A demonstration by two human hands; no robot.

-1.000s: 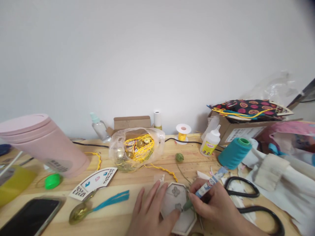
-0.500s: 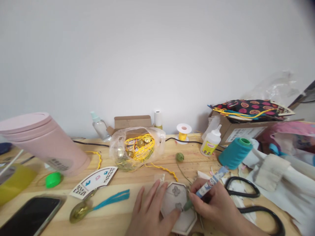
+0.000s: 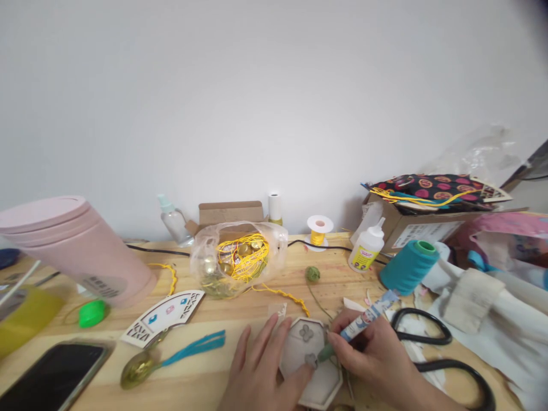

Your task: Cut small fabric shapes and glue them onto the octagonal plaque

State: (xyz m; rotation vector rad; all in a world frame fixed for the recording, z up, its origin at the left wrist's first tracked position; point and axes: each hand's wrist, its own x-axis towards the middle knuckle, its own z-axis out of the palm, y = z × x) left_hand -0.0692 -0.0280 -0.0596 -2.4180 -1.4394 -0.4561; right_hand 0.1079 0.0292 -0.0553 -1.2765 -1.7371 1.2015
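Note:
A whitish frame-edged polygonal plaque (image 3: 323, 389) lies on the wooden table, with two grey flower-shaped marks or pieces on it. My left hand (image 3: 265, 371) rests flat with fingers stretched out beside and over its left edge, the thumb touching the lower flower. In my right hand (image 3: 371, 358) is a blue-and-white patterned marker pen (image 3: 369, 317), gripped between thumb and fingers. Its dull green tip end points at the lower flower, near my left thumb. Whether the tip touches the surface I cannot tell.
Black-handled scissors (image 3: 454, 365) lie right of my right hand. Behind stand a teal thread cone (image 3: 406, 268), a glue bottle (image 3: 367, 249) and a bag of yellow cord (image 3: 240, 260). On the left are a fan-shaped piece (image 3: 165, 319), a phone (image 3: 55, 374) and a tilted pink cup (image 3: 81, 245).
The pen and my right hand have shifted very slightly at the lower flower. My left hand and everything else look the same.

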